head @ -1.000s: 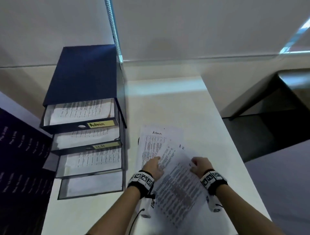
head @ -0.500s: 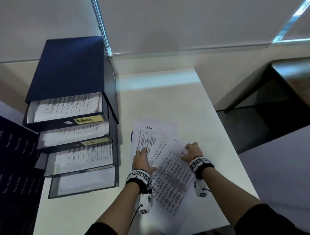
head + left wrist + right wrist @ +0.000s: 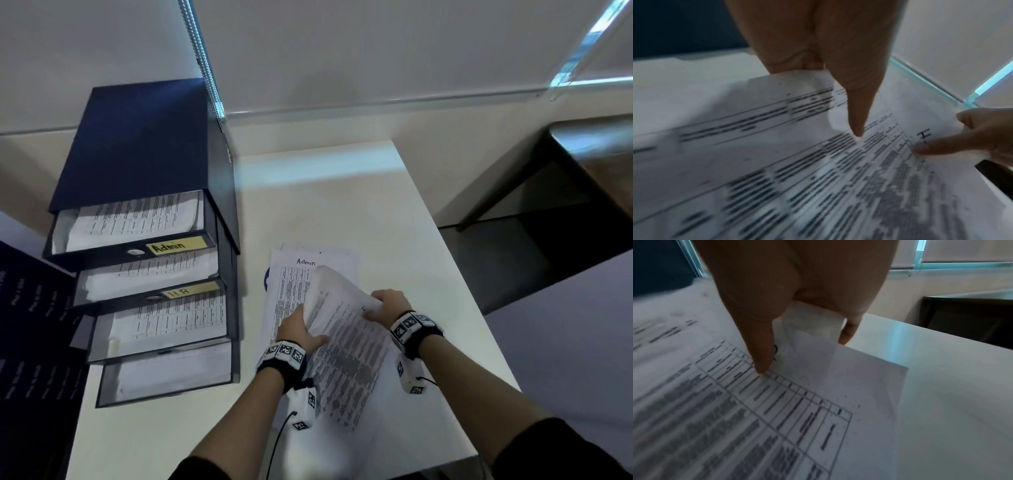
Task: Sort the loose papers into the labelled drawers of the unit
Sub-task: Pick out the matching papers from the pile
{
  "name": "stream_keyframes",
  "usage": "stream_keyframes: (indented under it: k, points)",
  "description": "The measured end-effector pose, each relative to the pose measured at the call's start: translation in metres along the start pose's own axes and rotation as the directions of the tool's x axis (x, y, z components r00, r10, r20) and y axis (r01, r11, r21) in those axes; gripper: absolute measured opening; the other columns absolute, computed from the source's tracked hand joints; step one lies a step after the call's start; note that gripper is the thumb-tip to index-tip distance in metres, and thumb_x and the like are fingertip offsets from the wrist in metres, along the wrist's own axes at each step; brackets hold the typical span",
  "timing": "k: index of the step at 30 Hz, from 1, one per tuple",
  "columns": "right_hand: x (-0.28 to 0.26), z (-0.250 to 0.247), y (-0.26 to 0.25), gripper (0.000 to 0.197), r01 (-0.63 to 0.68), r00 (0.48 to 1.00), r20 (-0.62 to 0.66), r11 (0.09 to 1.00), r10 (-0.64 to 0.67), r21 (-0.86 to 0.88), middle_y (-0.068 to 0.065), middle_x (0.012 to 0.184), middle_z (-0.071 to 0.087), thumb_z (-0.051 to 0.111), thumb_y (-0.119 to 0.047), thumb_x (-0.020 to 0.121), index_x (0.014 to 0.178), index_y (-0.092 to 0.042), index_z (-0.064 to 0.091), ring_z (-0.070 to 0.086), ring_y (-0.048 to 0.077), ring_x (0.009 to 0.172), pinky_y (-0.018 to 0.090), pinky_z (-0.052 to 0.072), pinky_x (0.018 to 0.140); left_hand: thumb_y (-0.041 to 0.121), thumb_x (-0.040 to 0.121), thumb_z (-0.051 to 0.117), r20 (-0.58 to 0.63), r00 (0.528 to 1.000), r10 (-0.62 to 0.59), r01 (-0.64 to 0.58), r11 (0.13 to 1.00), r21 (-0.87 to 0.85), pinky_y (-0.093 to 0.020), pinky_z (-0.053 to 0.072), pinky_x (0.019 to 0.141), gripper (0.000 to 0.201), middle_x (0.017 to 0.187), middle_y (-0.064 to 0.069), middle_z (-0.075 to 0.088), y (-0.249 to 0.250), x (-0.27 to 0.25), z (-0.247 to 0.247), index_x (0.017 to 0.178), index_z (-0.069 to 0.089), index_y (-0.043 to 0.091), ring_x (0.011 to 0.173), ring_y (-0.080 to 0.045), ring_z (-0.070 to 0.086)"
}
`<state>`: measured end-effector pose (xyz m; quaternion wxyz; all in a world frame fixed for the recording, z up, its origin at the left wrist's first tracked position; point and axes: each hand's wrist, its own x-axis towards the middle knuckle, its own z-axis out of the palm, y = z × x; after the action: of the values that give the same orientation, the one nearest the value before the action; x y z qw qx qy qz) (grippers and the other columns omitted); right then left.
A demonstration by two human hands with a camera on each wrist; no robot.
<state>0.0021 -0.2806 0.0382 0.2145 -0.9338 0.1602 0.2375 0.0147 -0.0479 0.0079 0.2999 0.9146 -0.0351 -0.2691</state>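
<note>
**Lifting the top sheet for the HR drawer**

White tabletop (image 3: 342, 205) by a pale wall carries the dark blue drawer unit (image 3: 137, 144) on its left side, with four drawers pulled out in steps; the top one is labelled Admin (image 3: 176, 245), the second one HR (image 3: 186, 291), and the labels of the lower two cannot be read. Just right of the unit lies the loose pile, a sheet headed Admin (image 3: 291, 274) showing at its far end.

Both hands are clamped on the top sheet (image 3: 346, 342): the left hand (image 3: 298, 329) pinches its left edge, the right hand (image 3: 387, 305) its far right corner, where the wrist view shows the paper bent between thumb and fingers (image 3: 760, 356). A handwritten "H" (image 3: 924, 134) sits beside the right thumb, so I judge it is bound for the HR drawer.

To do this well, I would raise it evenly with both hands so the sheet below is not dragged along, ease the crumpled corner flat, then carry it leftward and feed it in level over the papers already in that drawer, clear of the Admin drawer front just above.
</note>
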Motion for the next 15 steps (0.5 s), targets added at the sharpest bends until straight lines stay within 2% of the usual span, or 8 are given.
stream_keyframes:
  k: [2, 4, 6, 8, 9, 11, 13, 15]
  points:
    - [-0.007, -0.022, -0.016, 0.022, 0.106, 0.987, -0.138, 0.971, -0.077, 0.216, 0.004, 0.080, 0.068, 0.074, -0.034, 0.080, 0.082, -0.013, 0.068, 0.064, 0.026, 0.083, 0.033, 0.052, 0.073, 0.035, 0.075, 0.085, -0.037, 0.999, -0.016, 0.011, 0.988, -0.152, -0.021, 0.057, 0.070, 0.047, 0.095, -0.001, 0.067, 0.009, -0.004, -0.017, 0.107, 0.061, 0.010, 0.083, -0.018, 0.065]
    - [-0.019, -0.054, -0.029, 0.030, 0.206, 0.936, -0.345, 0.899, -0.067, 0.386, -0.001, 0.090, 0.070, 0.080, -0.038, 0.075, 0.092, -0.015, 0.071, 0.064, 0.019, 0.088, 0.028, 0.050, 0.079, 0.028, 0.081, 0.082, -0.093, 0.996, -0.003, -0.029, 0.937, -0.348, -0.008, 0.046, 0.051, 0.026, 0.078, -0.002, 0.068, 0.023, -0.012, -0.044, 0.087, 0.062, 0.012, 0.065, -0.011, 0.062]
    - [-0.035, -0.092, -0.032, 0.053, 0.334, 0.831, -0.556, 0.802, -0.004, 0.495, -0.006, 0.105, 0.066, 0.089, -0.041, 0.065, 0.109, -0.021, 0.067, 0.059, 0.012, 0.098, 0.024, 0.044, 0.088, 0.025, 0.081, 0.082, -0.157, 0.986, 0.052, -0.135, 0.807, -0.575, -0.013, 0.054, 0.061, 0.020, 0.088, -0.003, 0.076, 0.037, -0.020, -0.075, 0.093, 0.070, 0.015, 0.076, -0.013, 0.072]
    - [-0.048, -0.124, -0.026, 0.075, 0.431, 0.759, -0.649, 0.709, 0.049, 0.558, -0.009, 0.118, 0.060, 0.092, -0.041, 0.059, 0.124, -0.030, 0.057, 0.055, 0.007, 0.107, 0.022, 0.042, 0.091, 0.029, 0.082, 0.081, -0.239, 0.965, 0.104, -0.241, 0.707, -0.665, -0.028, 0.060, 0.074, 0.021, 0.093, 0.001, 0.077, 0.050, -0.031, -0.105, 0.098, 0.072, 0.018, 0.084, -0.016, 0.073]
    - [-0.052, -0.133, -0.023, 0.084, 0.450, 0.775, -0.630, 0.655, 0.051, 0.607, -0.010, 0.123, 0.057, 0.093, -0.039, 0.057, 0.129, -0.033, 0.051, 0.054, 0.005, 0.112, 0.022, 0.042, 0.093, 0.034, 0.082, 0.080, -0.268, 0.956, 0.123, -0.276, 0.691, -0.668, -0.033, 0.060, 0.078, 0.023, 0.093, 0.001, 0.077, 0.054, -0.033, -0.116, 0.098, 0.073, 0.020, 0.083, -0.017, 0.072]
    - [-0.053, -0.137, -0.023, 0.093, 0.434, 0.853, -0.522, 0.593, -0.026, 0.678, -0.009, 0.126, 0.057, 0.095, -0.035, 0.055, 0.132, -0.032, 0.045, 0.056, 0.005, 0.116, 0.026, 0.047, 0.093, 0.034, 0.084, 0.078, -0.303, 0.936, 0.177, -0.338, 0.686, -0.644, -0.033, 0.059, 0.078, 0.021, 0.093, 0.001, 0.077, 0.060, -0.035, -0.135, 0.096, 0.074, 0.017, 0.084, -0.014, 0.073]
    - [-0.046, -0.127, -0.030, 0.084, 0.364, 0.917, -0.377, 0.664, -0.132, 0.653, -0.006, 0.115, 0.069, 0.096, -0.042, 0.051, 0.123, -0.024, 0.057, 0.066, 0.009, 0.105, 0.037, 0.056, 0.089, 0.026, 0.086, 0.076, -0.300, 0.925, 0.231, -0.371, 0.710, -0.599, -0.022, 0.058, 0.070, 0.012, 0.084, 0.005, 0.077, 0.063, -0.035, -0.145, 0.092, 0.073, 0.016, 0.080, -0.006, 0.073]
    - [-0.037, -0.108, -0.037, 0.065, 0.286, 0.950, -0.277, 0.763, -0.146, 0.579, -0.005, 0.102, 0.075, 0.093, -0.046, 0.053, 0.108, -0.021, 0.069, 0.071, 0.010, 0.094, 0.042, 0.058, 0.088, 0.023, 0.087, 0.076, -0.251, 0.935, 0.249, -0.349, 0.763, -0.544, -0.015, 0.055, 0.062, 0.010, 0.072, 0.009, 0.073, 0.059, -0.031, -0.142, 0.091, 0.070, 0.015, 0.065, 0.006, 0.067]
